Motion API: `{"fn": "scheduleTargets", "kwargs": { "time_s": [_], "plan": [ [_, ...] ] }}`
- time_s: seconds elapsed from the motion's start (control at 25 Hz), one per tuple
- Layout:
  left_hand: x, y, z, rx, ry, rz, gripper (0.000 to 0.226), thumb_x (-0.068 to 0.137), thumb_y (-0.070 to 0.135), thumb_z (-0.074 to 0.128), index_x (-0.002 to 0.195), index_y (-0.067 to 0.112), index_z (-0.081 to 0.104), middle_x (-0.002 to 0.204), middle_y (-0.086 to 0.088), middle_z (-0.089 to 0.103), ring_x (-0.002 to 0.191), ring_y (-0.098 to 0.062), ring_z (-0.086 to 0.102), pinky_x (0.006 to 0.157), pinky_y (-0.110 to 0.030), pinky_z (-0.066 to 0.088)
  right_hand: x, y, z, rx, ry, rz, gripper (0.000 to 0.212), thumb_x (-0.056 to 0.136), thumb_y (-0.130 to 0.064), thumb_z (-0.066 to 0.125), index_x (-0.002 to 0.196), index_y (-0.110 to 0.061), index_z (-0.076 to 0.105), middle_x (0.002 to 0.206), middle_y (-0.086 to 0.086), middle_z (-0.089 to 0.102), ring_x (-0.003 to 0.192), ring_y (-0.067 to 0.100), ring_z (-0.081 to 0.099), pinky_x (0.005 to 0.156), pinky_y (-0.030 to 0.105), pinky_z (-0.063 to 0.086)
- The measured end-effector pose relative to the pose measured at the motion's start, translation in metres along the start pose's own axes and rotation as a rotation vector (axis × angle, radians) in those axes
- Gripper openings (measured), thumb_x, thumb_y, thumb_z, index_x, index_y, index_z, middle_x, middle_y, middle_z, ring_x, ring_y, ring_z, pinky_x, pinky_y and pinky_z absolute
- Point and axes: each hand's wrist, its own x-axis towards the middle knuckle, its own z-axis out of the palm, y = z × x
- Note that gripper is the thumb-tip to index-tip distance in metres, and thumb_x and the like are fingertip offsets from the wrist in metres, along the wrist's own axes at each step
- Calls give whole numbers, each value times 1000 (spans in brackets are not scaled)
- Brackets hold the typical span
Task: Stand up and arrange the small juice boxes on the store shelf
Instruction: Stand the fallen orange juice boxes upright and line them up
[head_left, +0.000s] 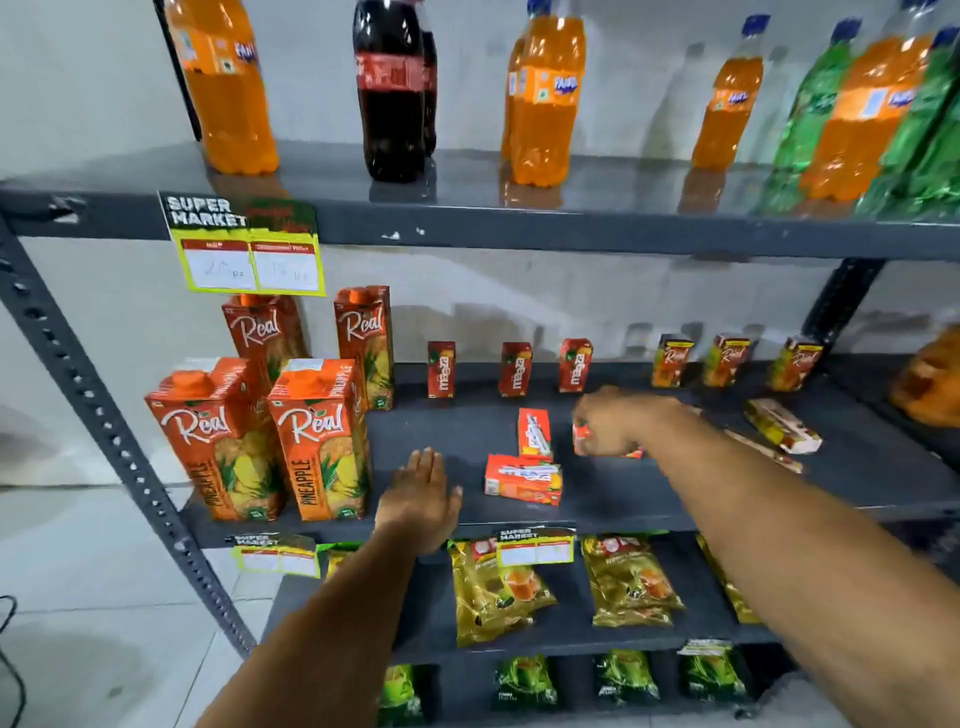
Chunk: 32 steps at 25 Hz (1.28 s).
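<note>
Three small red Maaza boxes (441, 369) stand upright along the back of the middle shelf (623, 499), with three small Real boxes (671, 360) upright to their right. Two red Maaza boxes lie flat mid-shelf, one at the front (522, 478) and one behind it (534, 434). My right hand (621, 422) is closed around another small red box (582, 434) just right of them. My left hand (420, 499) hovers flat and open over the shelf's front edge, holding nothing. Two more small boxes (783, 425) lie on their sides at the right.
Four tall Real pineapple cartons (319, 441) stand at the shelf's left end. Soda bottles (392, 88) line the upper shelf. Yellow pouches (498, 587) fill the shelf below. A slotted metal upright (104, 415) runs down the left side, and price tags (249, 265) hang from the shelf edges.
</note>
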Motion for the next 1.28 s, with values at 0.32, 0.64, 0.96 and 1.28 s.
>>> {"fn": "scheduleTargets", "kwargs": {
  "time_s": [0.32,0.64,0.96,1.28],
  "plan": [
    [11,-22,22,47,19,18,71,97,49,16,151,6,-2,162,-8,-7,148,-22,-9,115,-36,-9,20,-38,84,540,158,193,53,65,-34,84,110,-18,62,117,9,58,101,23,55,81,27,44],
    [8,-25,17,110,12,32,71,97,52,15,151,10,-3,162,-6,-7,147,-20,-11,113,-33,-11,16,-42,97,798,349,114,51,61,-30,87,95,-30,48,96,-8,61,83,10,57,62,16,41],
    [3,-20,11,112,46,-10,75,95,54,17,151,6,2,162,-11,-1,148,-22,-6,117,-36,-3,76,-52,-1,156,390,-582,47,80,-9,68,123,-18,53,127,5,59,119,23,52,92,40,48],
    [-1,-15,5,129,76,-20,74,96,53,15,150,4,5,162,-13,3,148,-24,-1,118,-36,0,112,-80,-10,53,319,-686,39,90,-63,31,119,-46,49,131,-13,58,115,15,54,85,34,43]
  ]
}}
